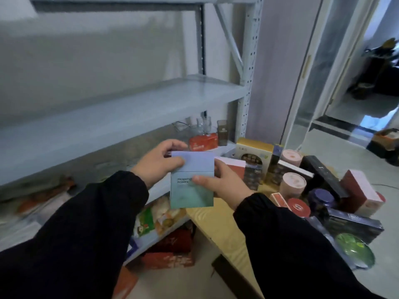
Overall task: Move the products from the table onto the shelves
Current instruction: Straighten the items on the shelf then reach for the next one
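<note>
A pale blue-to-teal box printed with "probiotic powder" is held upright in mid-air between the shelf unit and the table. My left hand grips its upper left corner, thumb on the front face. My right hand holds its right edge, thumb pressed on the front. The grey metal shelves stand to the left. The wooden table on the right carries several more products: boxes, round tins and jars.
A bare shelf board spans the middle left. The shelf below holds a red box, glasses and snack packets. Red cartons sit on the floor under it. A doorway opens at the right.
</note>
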A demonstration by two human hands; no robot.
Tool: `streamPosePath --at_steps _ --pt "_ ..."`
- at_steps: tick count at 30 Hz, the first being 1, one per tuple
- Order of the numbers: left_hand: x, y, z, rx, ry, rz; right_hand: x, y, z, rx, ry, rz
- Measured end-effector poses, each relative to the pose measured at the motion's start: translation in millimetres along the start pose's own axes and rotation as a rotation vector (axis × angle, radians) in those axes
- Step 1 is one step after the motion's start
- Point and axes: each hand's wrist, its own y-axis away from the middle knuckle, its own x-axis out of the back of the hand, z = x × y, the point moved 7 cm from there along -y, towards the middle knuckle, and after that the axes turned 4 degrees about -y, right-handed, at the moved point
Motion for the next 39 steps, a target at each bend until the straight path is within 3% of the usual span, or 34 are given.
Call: streamPosePath --at_steps 8,18,25,31,35,39 --pt "175.2 109.2 -44.4 0.162 0.135 0.427 -151.1 -15.4 -59.1 0.172 0.114 -0.145" --pt "356.5 266.3 -86.4 0.249 -0.215 0.529 -396.2 -22.2 -97.4 0.255 0.039 -0.337" --pt "466.6 370.3 -141.3 0.366 -0.219 0.658 -543.4 -16.9 -93.7 0.262 0.02 -0.426" --pt "526.4 412.2 -174.3 0.422 -0.447 0.694 -620.5 -17.6 -92.7 0.285 0.064 -0.452" --pt "569.2 420.9 -190.5 0.429 -0.761 0.749 -656.9 -29.0 -96.8 0.299 0.067 -0.471" --pt "607.5 423.9 -224.7 0.589 -0.88 0.71 -699.4 -51.5 -100.9 0.328 0.075 -0.53"
